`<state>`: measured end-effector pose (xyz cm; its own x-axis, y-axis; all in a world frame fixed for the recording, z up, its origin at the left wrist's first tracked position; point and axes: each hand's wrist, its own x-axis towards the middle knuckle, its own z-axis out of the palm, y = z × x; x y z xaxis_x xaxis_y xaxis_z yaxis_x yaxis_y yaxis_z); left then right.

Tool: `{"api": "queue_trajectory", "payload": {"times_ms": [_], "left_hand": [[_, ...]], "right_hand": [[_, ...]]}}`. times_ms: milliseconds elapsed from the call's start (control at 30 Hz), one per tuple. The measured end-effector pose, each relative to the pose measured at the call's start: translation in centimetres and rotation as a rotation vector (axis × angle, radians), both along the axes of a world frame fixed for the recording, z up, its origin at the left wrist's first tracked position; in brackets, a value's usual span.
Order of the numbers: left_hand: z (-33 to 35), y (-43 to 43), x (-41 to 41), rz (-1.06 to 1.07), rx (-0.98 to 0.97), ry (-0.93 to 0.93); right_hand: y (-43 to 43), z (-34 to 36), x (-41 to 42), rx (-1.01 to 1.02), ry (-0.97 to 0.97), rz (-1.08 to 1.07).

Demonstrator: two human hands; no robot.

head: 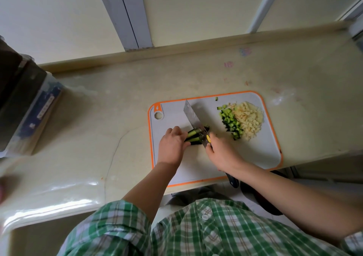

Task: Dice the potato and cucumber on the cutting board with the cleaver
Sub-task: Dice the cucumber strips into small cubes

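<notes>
A grey cutting board (261, 149) with an orange rim lies on the counter. My left hand (171, 144) presses down on a bundle of cucumber strips (193, 136) near the board's left side. My right hand (222, 153) grips the cleaver (193, 118) by its handle, with the blade standing across the strips just right of my left fingers. At the board's far right lie a pile of diced cucumber (230, 123) and, touching it, a pile of diced potato (249, 119).
The beige stone counter (98, 118) ends at a raised back edge below the wall. A clear lidded container (25, 108) stands at the far left. The board's near edge sits at the counter's front edge, close to my checked shirt (196, 230).
</notes>
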<state>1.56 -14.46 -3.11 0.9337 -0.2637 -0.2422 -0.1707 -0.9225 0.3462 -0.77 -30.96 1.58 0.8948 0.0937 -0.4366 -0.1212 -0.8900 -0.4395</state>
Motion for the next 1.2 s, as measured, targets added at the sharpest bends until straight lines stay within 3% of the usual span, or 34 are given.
{"api": "queue_trajectory", "payload": {"times_ms": [300, 700, 1200], "left_hand": [[0.2, 0.0, 0.0, 0.011, -0.009, 0.011], [0.0, 0.0, 0.1, -0.001, 0.001, -0.001], [-0.1, -0.1, -0.1, 0.029, -0.02, -0.001]], "right_hand": [[0.8, -2.0, -0.1, 0.018, -0.1, -0.026], [-0.3, 0.5, 0.5, 0.03, -0.005, -0.01], [0.7, -2.5, -0.9, 0.047, -0.083, -0.061]]}}
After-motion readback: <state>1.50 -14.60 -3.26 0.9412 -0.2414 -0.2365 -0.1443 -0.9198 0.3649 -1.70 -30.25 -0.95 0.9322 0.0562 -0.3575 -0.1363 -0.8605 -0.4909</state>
